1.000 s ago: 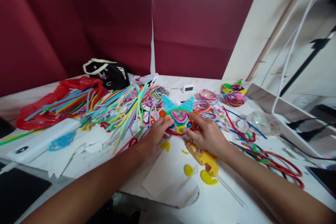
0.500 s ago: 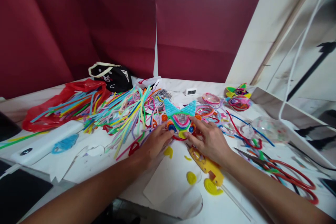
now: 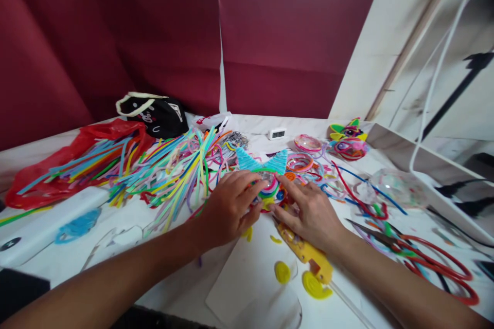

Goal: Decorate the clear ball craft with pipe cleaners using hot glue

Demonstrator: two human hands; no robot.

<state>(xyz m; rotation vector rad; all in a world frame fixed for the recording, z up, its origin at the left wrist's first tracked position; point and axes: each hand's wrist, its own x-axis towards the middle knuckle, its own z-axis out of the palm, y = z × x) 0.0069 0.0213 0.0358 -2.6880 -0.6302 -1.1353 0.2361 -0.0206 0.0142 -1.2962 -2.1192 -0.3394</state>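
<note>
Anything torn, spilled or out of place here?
Maroon backdrop: a pale vertical gap splits it, widening downward; tear or open seam, can't tell. Pipe cleaners lie heaped beside the red plastic bag, untidy but maybe just working clutter. The left hand partly covers the blue-eared craft piece, so I can't fully judge that.

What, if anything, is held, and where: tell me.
The right hand touches the blue-eared craft piece on its right; the left hand covers its left. Whether either grips it cannot be told.

Mod. indoor lt, soft shadows, sl. blur, wide-angle edge stretch
</note>
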